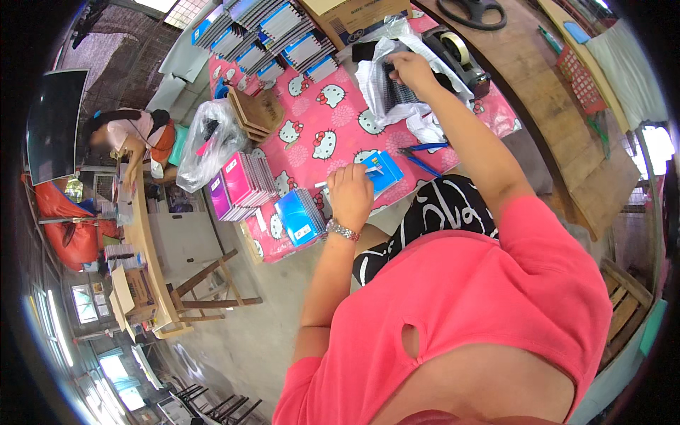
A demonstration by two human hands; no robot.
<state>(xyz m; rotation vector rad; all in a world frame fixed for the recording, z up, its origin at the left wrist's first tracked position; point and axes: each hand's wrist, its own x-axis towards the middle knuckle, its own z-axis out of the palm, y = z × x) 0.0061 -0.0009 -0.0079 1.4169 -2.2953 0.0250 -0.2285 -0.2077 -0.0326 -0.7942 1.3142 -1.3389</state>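
Note:
My left hand (pixel 351 194) is closed over the near-left part of a blue notebook (pixel 386 174) at the table's front edge. A thin white piece shows beside its fingers, too small to name. My right hand (pixel 415 74) reaches into an opened white plastic wrapping (pixel 377 79) with rows of black spiral binding coils (pixel 402 95) inside. Its fingers are bent together over the coils; what they pinch is hidden. Blue-handled pliers (pixel 423 157) lie on the table between my hands. Left of my left hand stands a stack of blue spiral notebooks (pixel 300 217).
Purple and pink notebooks (pixel 241 185), a clear plastic bag (pixel 208 142) and a wooden holder (pixel 256 113) stand at left. Behind are notebook stacks (pixel 273 39) and a carton (pixel 358 20). A tape dispenser (pixel 464 64) stands at right. Another person (pixel 131 134) bends over a far table.

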